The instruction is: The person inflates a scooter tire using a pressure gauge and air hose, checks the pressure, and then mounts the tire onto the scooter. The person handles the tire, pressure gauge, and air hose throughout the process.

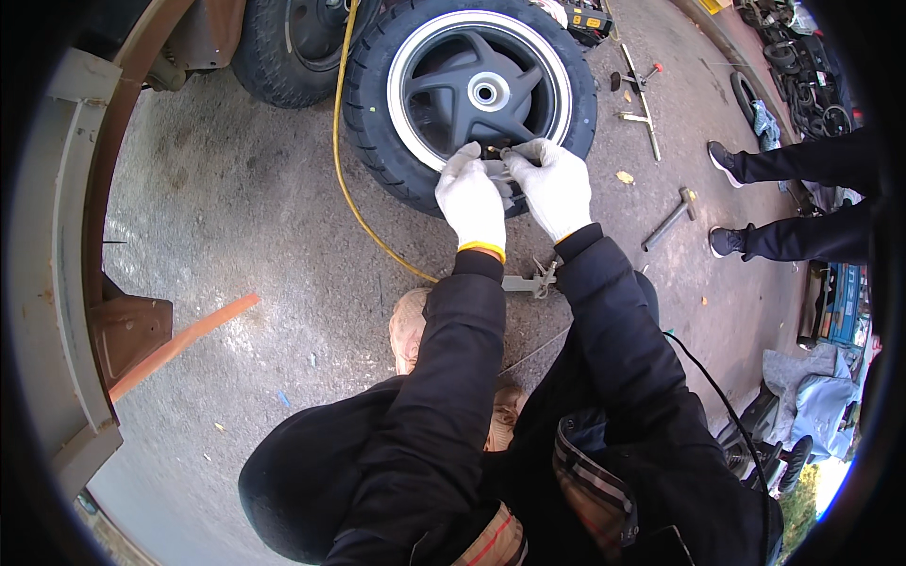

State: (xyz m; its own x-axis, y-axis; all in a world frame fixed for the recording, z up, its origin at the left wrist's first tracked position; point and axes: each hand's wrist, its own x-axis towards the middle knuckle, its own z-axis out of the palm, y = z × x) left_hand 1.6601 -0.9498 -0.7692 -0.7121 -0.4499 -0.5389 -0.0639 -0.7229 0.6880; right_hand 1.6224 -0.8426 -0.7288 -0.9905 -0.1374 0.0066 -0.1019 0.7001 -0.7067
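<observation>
Working: both gloved hands meet at the valve stem on the rim of a small scooter wheel.
Wheel: black tyre on a grey five-spoke rim, lying tilted on the concrete floor, leaning against a second tyre behind it.
Left hand: white glove, grip pressed together, fingertips pinching at the valve stem.
Right hand: white glove, grip closed around a small metal fitting at the same stem; what exactly it pinches I cannot tell.
Doing it well (judgement): keep the fitting square to the stem, steady the stem with the other hand, avoid bending it sideways.
Hose: yellow hose runs past the tyre's left side toward the hands.
Tools: a metal clamp tool lies under the wrists; a hammer and a cross wrench lie well apart to the right.
Containers: none clearly in view; nothing to list as contents.
Bystander: a person's shoes at right.
</observation>
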